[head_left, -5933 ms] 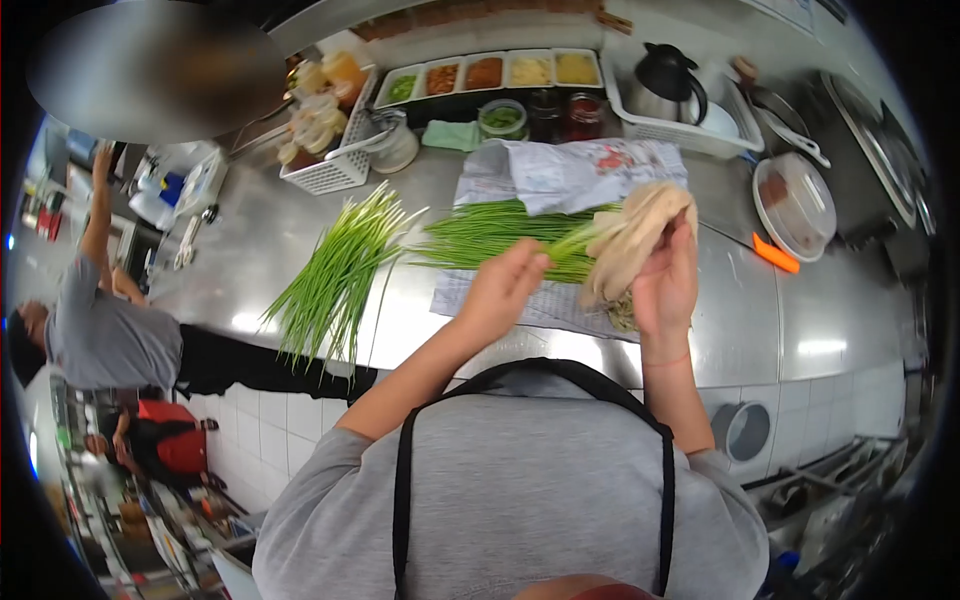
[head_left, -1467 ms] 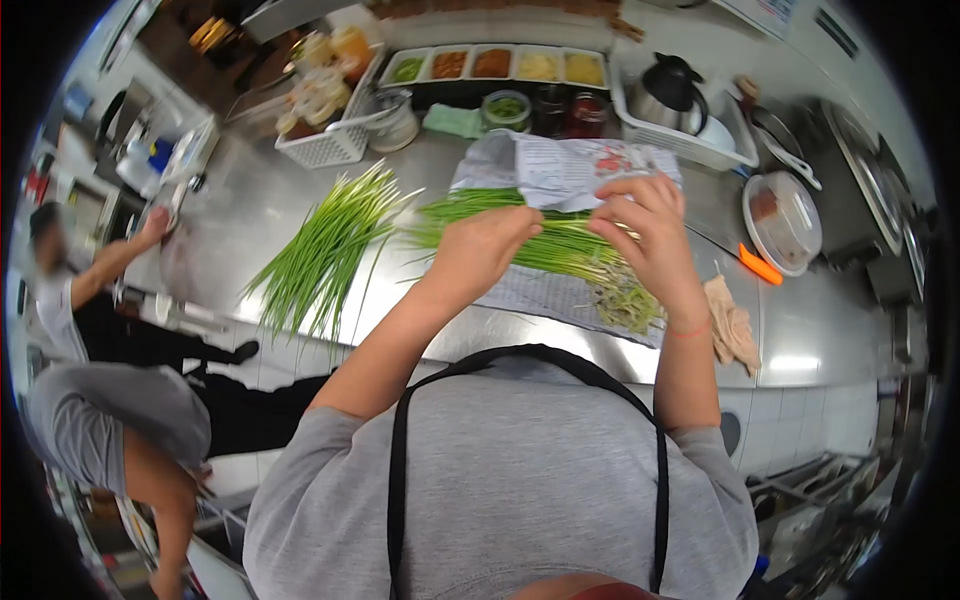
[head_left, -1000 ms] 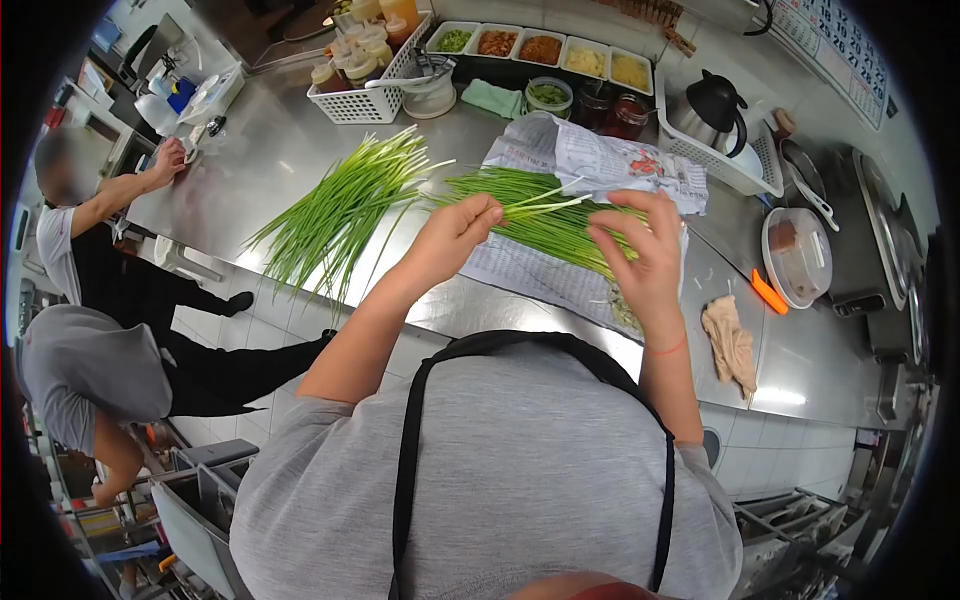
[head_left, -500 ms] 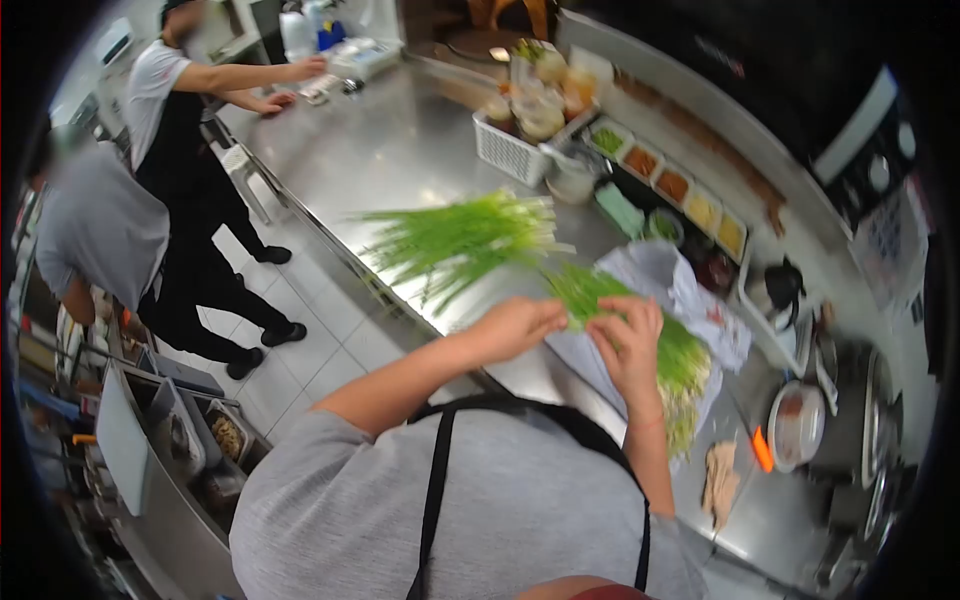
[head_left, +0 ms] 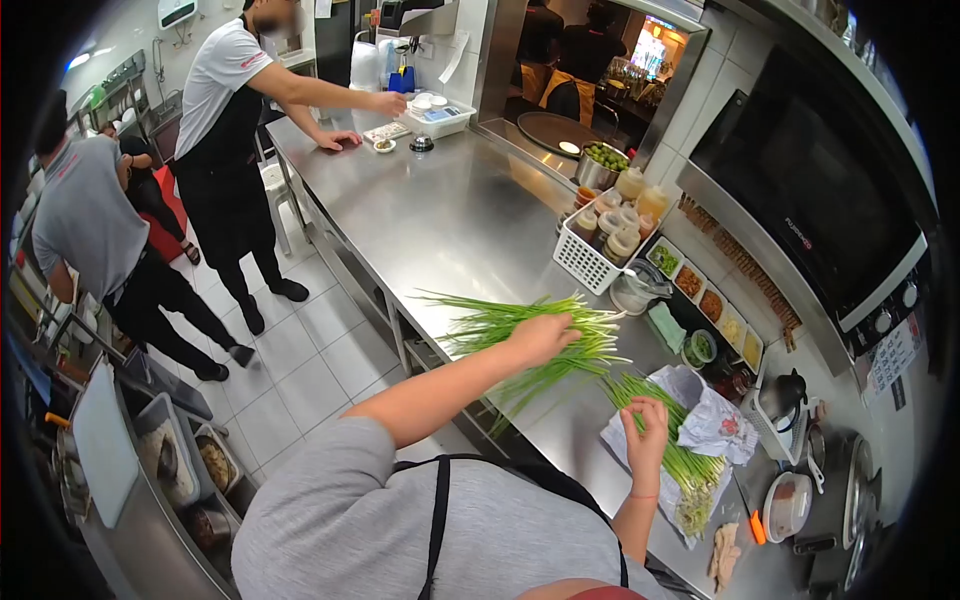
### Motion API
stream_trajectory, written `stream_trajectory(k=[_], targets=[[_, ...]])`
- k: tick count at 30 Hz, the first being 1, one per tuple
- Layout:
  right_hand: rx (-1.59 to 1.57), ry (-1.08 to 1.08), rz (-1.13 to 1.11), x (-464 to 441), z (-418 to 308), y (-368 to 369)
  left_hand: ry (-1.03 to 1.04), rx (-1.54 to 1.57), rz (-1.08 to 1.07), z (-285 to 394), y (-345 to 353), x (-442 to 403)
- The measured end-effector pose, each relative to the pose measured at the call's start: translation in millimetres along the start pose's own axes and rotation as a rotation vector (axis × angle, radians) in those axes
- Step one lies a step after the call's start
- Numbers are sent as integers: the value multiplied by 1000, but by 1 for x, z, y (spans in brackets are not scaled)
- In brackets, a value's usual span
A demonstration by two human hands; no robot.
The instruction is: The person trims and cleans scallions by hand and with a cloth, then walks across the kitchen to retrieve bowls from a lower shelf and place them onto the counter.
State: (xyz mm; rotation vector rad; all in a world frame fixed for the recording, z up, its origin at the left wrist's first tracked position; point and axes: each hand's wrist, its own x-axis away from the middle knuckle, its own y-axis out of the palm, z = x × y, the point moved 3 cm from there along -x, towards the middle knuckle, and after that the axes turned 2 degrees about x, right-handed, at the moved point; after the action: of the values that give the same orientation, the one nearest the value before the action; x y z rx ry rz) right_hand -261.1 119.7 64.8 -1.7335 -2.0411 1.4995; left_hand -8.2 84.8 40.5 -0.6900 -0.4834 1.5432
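Observation:
My left hand [head_left: 543, 338] is closed on green stalks at the top of a loose pile of long green onions [head_left: 590, 345] on the steel counter. My right hand [head_left: 646, 425] is raised beside a second bunch of green onions [head_left: 690, 458], its fingers curled but apart, with nothing visible between them. That bunch lies on newspaper [head_left: 615, 435], roots toward the lower right, and a folded part of the paper [head_left: 718, 425] rests along its far side. A crumpled beige glove or cloth [head_left: 724, 555] lies nearby.
Along the wall stand a white basket of bottles [head_left: 588, 262], food trays [head_left: 710, 305], jars and a basket with a black-lidded jug [head_left: 790, 392]. An orange-handled knife [head_left: 757, 527] lies near a clear-lidded container [head_left: 787, 507]. A co-worker [head_left: 225, 150] reaches over the counter's far end.
The view has swung left. My left hand has moved away from my right hand, from over the newspaper bunch to the loose pile. The beige cloth, earlier in my right hand, lies on the counter.

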Motion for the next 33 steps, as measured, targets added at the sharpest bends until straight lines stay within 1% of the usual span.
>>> stream_trajectory(k=[1,3,4,6,7,9,11,12,13,15,16,17,18,19,20,21,22,23,24,25,27,28,30,31,32,33], targets=[[-57,24,-9,2,-6,10,6,-1,-5,-8,5,-6],[-117,61,-7,5,-15,24,52,-284,-15,-15,10,-11],[-112,66,-1,5,-20,27,60,-283,-19,-25,6,-13],[-144,127,-20,5,-29,33,43,-235,-143,-41,-12,-3],[-144,127,-16,3,-30,36,64,-227,-69,-51,-25,5],[-151,106,-44,-5,-28,38,10,-226,110,-88,-49,22],[-135,68,-72,-20,-23,44,140,-110,520,-157,-67,46],[-129,35,-95,-30,-20,48,54,-68,698,-170,-86,74],[-205,20,-124,-42,-18,56,-120,-78,810,-183,-104,106],[-261,-6,-191,-68,-21,80,-241,-153,998,-244,-116,177],[-317,-4,-241,-80,-25,94,-432,-57,1094,-291,-107,224],[-331,-18,-251,-91,-33,107,-577,123,1202,-341,-93,278],[-379,-106,-336,-103,-47,124,-883,37,1122,-351,-88,334],[-426,-192,-420,-111,-61,140,-1001,-36,1150,-354,-74,387],[-488,-223,-502,-117,-75,157,-1253,-61,1024,-383,-47,453],[-547,-254,-584,-120,-89,172,-1378,-45,996,-365,-28,498],[-555,-254,-591,-124,-100,185,-1437,-214,941,-365,-1,547],[-570,-325,-686,-125,-113,198,-1609,-209,903,-330,14,566],[-582,-394,-782,-124,-124,209,-1532,-462,732,-316,34,586],[-582,-392,-789,-126,-132,216,-1707,-349,722,-299,47,596],[-584,-407,-934,-127,-150,232,-1904,-226,846,-281,67,608],[-583,-412,-934,-129,-155,240,-1904,-223,851,-282,73,607],[-618,-384,-793,-134,-163,262,-1993,-76,1039,-297,74,606],[-635,-409,-736,-139,-159,278,-1985,-80,1037,-317,64,604],[-631,-403,-726,-143,-168,282,-1968,20,898,-352,56,600],[-599,-294,-697,-151,-178,287,-1942,119,760,-383,46,593]])
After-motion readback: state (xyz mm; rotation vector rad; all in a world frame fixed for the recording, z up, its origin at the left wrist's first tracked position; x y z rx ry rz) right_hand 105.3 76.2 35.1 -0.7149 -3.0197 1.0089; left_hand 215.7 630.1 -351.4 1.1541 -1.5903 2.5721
